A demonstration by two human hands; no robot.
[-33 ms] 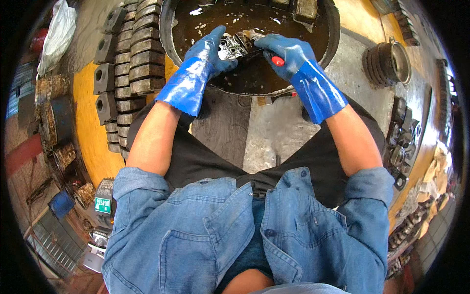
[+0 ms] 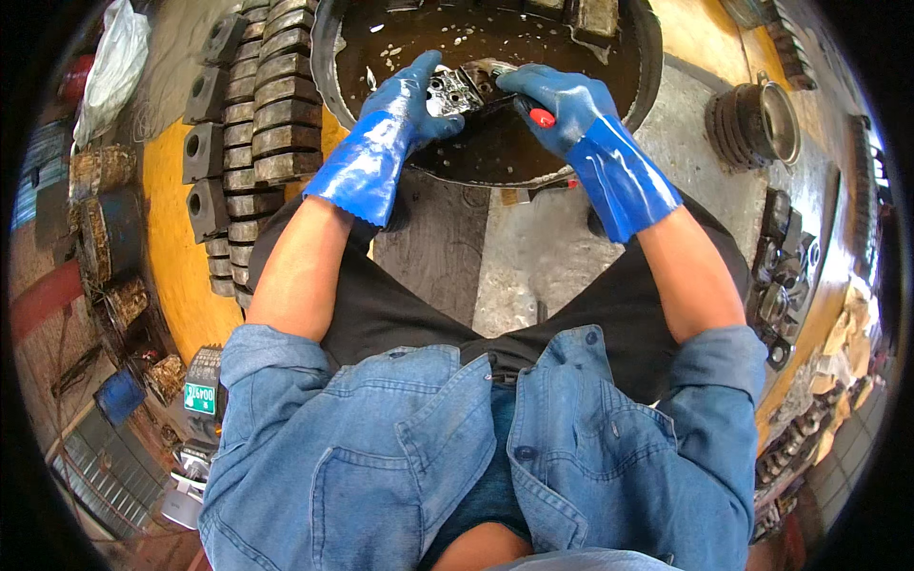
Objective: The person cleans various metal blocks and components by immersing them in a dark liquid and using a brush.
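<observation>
Inside the basin's near edge [image 2: 457, 180], my left hand [image 2: 407, 99] half-curls round a metal block [image 2: 451, 93]; my right hand [image 2: 564, 101] grips a red-ended tool [image 2: 543, 118]; work seems under way, how much remains I can't tell

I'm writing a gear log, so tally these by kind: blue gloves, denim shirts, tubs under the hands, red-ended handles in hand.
Blue gloves: 2
Denim shirt: 1
Tub: 1
Red-ended handle, in the right hand: 1
Total: 5
</observation>
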